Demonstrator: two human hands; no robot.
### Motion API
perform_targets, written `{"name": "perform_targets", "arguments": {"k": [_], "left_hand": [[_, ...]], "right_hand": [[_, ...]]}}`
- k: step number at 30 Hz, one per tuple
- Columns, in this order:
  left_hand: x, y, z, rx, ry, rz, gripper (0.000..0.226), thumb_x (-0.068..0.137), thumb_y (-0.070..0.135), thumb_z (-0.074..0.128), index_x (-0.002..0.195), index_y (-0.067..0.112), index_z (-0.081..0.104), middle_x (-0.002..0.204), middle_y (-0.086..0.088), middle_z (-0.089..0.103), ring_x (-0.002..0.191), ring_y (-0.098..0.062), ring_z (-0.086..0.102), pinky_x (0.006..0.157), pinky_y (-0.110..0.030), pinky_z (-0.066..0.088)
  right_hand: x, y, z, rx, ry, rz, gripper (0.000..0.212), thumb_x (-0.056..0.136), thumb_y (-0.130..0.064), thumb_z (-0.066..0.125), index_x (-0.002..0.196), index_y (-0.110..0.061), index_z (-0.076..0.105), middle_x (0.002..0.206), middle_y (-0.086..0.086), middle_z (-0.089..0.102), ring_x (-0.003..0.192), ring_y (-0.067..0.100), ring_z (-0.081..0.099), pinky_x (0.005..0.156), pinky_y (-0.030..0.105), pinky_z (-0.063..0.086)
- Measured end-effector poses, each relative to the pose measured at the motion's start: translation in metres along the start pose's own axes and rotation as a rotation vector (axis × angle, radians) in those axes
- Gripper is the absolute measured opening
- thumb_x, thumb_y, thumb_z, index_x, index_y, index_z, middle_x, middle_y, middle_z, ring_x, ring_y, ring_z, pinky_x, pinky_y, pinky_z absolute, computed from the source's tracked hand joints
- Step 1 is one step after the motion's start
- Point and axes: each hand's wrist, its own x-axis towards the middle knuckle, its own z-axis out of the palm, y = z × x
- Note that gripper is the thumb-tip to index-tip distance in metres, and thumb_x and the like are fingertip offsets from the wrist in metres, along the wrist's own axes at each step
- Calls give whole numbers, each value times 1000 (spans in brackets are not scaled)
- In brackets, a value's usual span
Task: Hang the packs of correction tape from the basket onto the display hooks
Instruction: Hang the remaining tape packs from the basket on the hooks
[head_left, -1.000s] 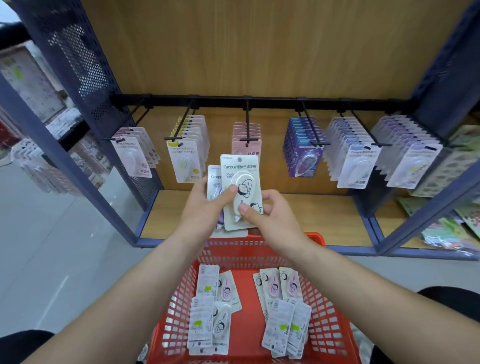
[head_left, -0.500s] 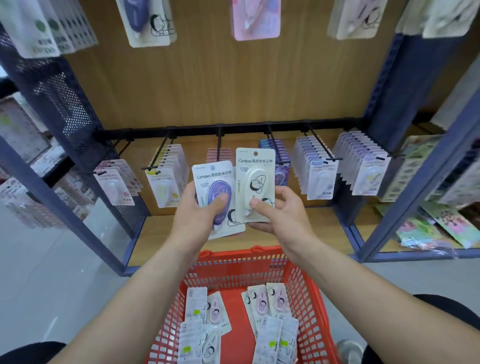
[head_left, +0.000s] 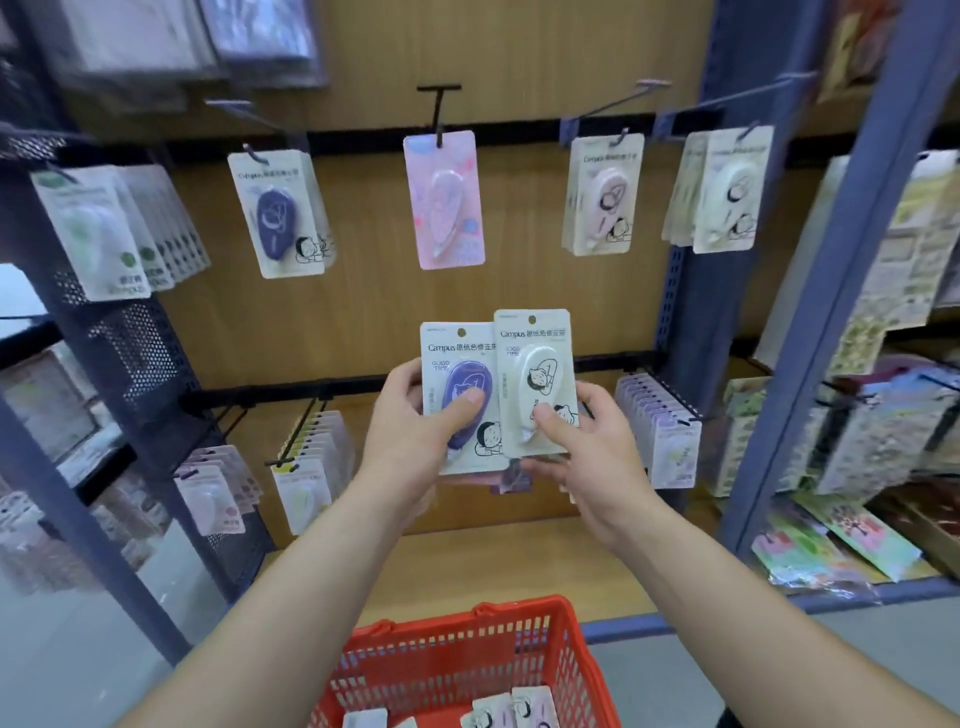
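My left hand (head_left: 410, 447) grips a pack with a purple correction tape (head_left: 460, 384), thumb on its front. Beside it my right hand (head_left: 587, 452) pinches a pack with a white correction tape (head_left: 535, 374), which overlaps the purple pack's right edge. Both packs are upright in front of the wooden back panel, below the upper row of display hooks (head_left: 439, 109). On that row hang a purple pack (head_left: 278, 218), a pink pack (head_left: 444, 200), a pale pink pack (head_left: 602, 195) and white packs (head_left: 727, 189). The red basket (head_left: 467, 644) sits below with several packs (head_left: 509, 709) inside.
A lower rail (head_left: 291, 392) carries fuller rows of packs at left (head_left: 306, 467) and right (head_left: 660, 421). Blue shelf uprights (head_left: 831, 291) frame the bay, with a perforated side panel (head_left: 130, 358) on the left. Other stationery (head_left: 883, 447) fills the neighbouring shelf at right.
My view has tilted up from the lower rail to the upper hook row. Both hands have risen, and the white pack has been drawn off the purple one to its right.
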Motion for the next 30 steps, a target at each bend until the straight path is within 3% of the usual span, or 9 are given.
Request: {"name": "perform_targets", "arguments": {"k": [4, 6, 8, 13, 18, 22, 27, 30], "left_hand": [[15, 28, 38, 49, -41, 68, 51, 88, 12, 79, 133, 17, 54, 116, 0, 74, 84, -9, 76, 57, -29, 61], [25, 41, 57, 49, -75, 83, 48, 89, 10, 78, 130, 16, 53, 116, -1, 72, 76, -6, 76, 49, -27, 58], [36, 52, 76, 37, -108, 90, 50, 88, 10, 79, 130, 16, 53, 117, -3, 71, 74, -9, 76, 45, -31, 58], [66, 63, 112, 77, -129, 96, 56, 83, 17, 85, 129, 24, 53, 118, 1, 72, 90, -24, 77, 55, -52, 62], [90, 66, 131, 108, -103, 124, 61, 83, 18, 85, 134, 23, 52, 119, 4, 72, 96, -21, 76, 63, -43, 64], [104, 65, 139, 118, -103, 135, 61, 83, 18, 85, 134, 23, 52, 119, 4, 72, 96, -19, 76, 67, -45, 65], [111, 66, 142, 124, -119, 146, 58, 85, 19, 83, 134, 25, 51, 117, 5, 71, 91, -16, 76, 55, -31, 61], [114, 64, 140, 131, -122, 135, 57, 85, 20, 83, 131, 27, 51, 116, 5, 71, 88, -16, 77, 56, -35, 62]], "right_hand": [[27, -46, -33, 16, 138, -86, 29, 98, -16, 67, 124, -15, 54, 111, 2, 74, 90, 22, 76, 67, 36, 61], [46, -66, -55, 8, 199, -127, 27, 99, -17, 66, 123, -19, 54, 109, -1, 74, 86, 17, 76, 64, 32, 59], [66, -85, -78, -19, 259, -167, 27, 99, -19, 66, 124, -21, 55, 112, -2, 73, 91, 17, 75, 63, 30, 58], [118, -122, -120, -41, 366, -237, 23, 99, -18, 64, 122, -24, 63, 116, -1, 73, 102, 23, 73, 79, 43, 60], [151, -150, -131, -69, 384, -325, 31, 100, -19, 63, 130, -27, 59, 118, -8, 70, 102, 16, 71, 79, 37, 61], [169, -157, -134, -44, 422, -364, 31, 101, -18, 61, 130, -29, 57, 118, -10, 68, 102, 14, 70, 76, 35, 63], [180, -149, -141, -69, 443, -343, 26, 102, -19, 59, 127, -26, 62, 118, -7, 70, 103, 16, 71, 75, 35, 63], [182, -149, -143, -42, 458, -353, 33, 102, -19, 60, 135, -23, 59, 119, -6, 69, 100, 17, 73, 70, 32, 62]]}}
